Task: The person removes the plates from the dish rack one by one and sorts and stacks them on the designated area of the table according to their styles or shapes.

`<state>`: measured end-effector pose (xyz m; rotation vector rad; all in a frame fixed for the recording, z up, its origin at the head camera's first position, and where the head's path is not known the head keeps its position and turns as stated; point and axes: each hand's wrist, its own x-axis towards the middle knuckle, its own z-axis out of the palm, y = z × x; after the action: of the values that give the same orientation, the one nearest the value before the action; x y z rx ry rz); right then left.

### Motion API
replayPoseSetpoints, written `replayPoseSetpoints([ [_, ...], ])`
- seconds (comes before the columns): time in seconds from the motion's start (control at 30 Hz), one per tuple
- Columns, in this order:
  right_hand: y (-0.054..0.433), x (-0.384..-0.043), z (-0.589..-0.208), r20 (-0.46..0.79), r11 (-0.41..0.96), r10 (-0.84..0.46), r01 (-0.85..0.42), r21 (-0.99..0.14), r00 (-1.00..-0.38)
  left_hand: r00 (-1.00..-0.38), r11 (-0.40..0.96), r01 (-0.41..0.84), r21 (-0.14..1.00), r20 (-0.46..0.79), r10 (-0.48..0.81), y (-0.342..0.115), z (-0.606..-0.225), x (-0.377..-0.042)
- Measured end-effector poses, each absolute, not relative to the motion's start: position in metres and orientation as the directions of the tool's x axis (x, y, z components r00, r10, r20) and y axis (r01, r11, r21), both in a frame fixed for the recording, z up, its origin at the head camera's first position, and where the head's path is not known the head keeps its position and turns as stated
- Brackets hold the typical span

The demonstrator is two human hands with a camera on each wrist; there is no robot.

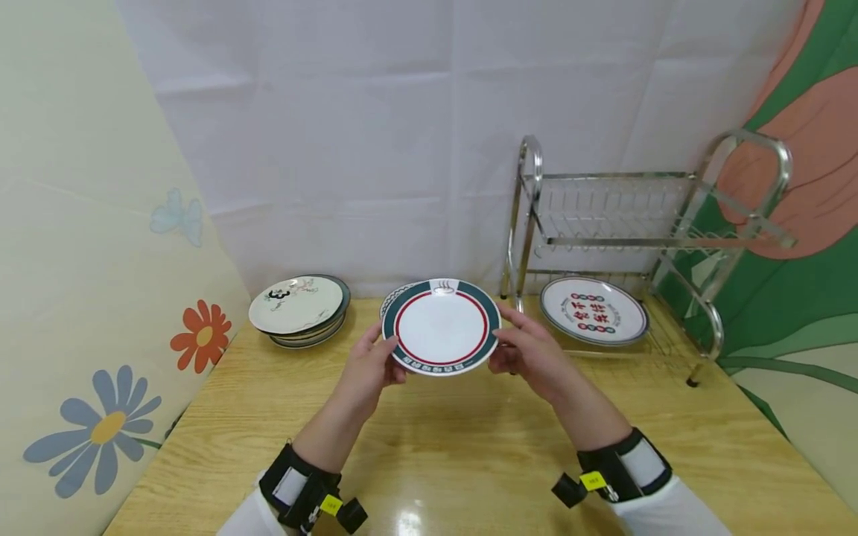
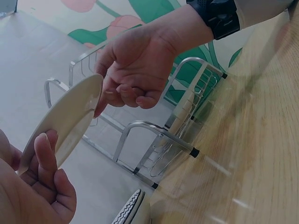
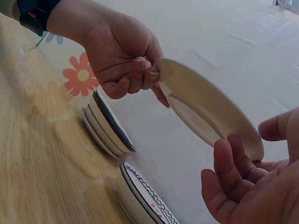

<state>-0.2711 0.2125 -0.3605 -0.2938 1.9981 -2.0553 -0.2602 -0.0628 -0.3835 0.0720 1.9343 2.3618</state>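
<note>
A round plate (image 1: 441, 331) with a white middle, a red ring and a dark green rim is up off the table, tilted toward me. My left hand (image 1: 367, 366) pinches its left edge, thumb on the rim and fingers beneath. At the opposite edge my right hand (image 1: 535, 351) grips it the same way. The left wrist view shows the plate's pale underside (image 2: 70, 121), with both hands at its edges. Behind it, mostly hidden in the head view, zigzag-rimmed plates (image 3: 147, 196) lie on the table.
At the back left stands a stack of plates (image 1: 298, 305), a cream one on top. A two-tier metal dish rack (image 1: 617, 242) is at the back right; a white plate with red characters (image 1: 593, 313) leans on its lower tier. A white cloth (image 1: 348, 149) hangs behind the wooden table (image 1: 442, 447).
</note>
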Motion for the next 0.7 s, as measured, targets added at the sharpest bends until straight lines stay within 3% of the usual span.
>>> replayPoseSetpoints([
  [0.47, 0.203, -0.267, -0.368, -0.032, -0.001, -0.4, 0.036, -0.999, -0.916, -0.998, -0.219, -0.042, 0.975, -0.05, -0.03, -0.066, -0.384, -0.293],
  [0.7, 0.197, -0.265, -0.374, -0.067, 0.054, -0.459, 0.048, -0.997, -0.886, -0.988, -0.123, -0.041, 0.992, -0.058, -0.142, -0.067, -0.374, -0.328],
])
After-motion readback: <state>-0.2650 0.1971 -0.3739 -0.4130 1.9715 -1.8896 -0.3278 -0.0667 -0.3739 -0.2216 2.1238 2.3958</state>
